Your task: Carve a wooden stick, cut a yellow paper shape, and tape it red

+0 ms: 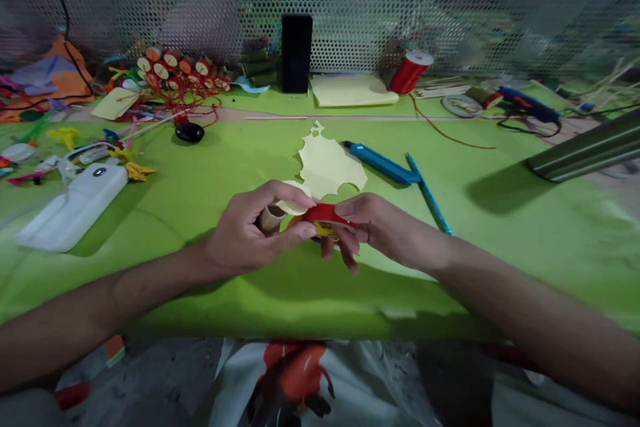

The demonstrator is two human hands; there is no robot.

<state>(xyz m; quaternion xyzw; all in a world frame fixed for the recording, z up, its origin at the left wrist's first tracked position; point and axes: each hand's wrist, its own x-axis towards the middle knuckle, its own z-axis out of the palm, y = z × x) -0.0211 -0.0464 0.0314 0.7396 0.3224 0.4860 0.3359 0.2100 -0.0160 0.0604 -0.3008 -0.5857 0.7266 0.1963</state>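
Observation:
My left hand (pixel 245 230) is closed around a short cardboard tube (pixel 272 219), whose open end shows. A round piece of pale yellow paper (pixel 295 199) lies by its index finger. Thumb and index finger reach to a roll of red tape (pixel 327 213), which my right hand (pixel 373 220) grips from the other side. Just beyond the hands lies a pale yellow paper sheet (pixel 327 163) with scalloped cut edges. To its right are a blue utility knife (pixel 383 163) and a blue pen (pixel 429 193).
A white power bank (pixel 75 207) and small plastic pieces lie at left. Behind are a bundle of tubes with red cords (pixel 175 68), a black mouse (pixel 189 132), a phone (pixel 297 53), a red thread spool (pixel 411 73) and a blue glue gun (pixel 529 105). A metal cylinder (pixel 590 147) stands right.

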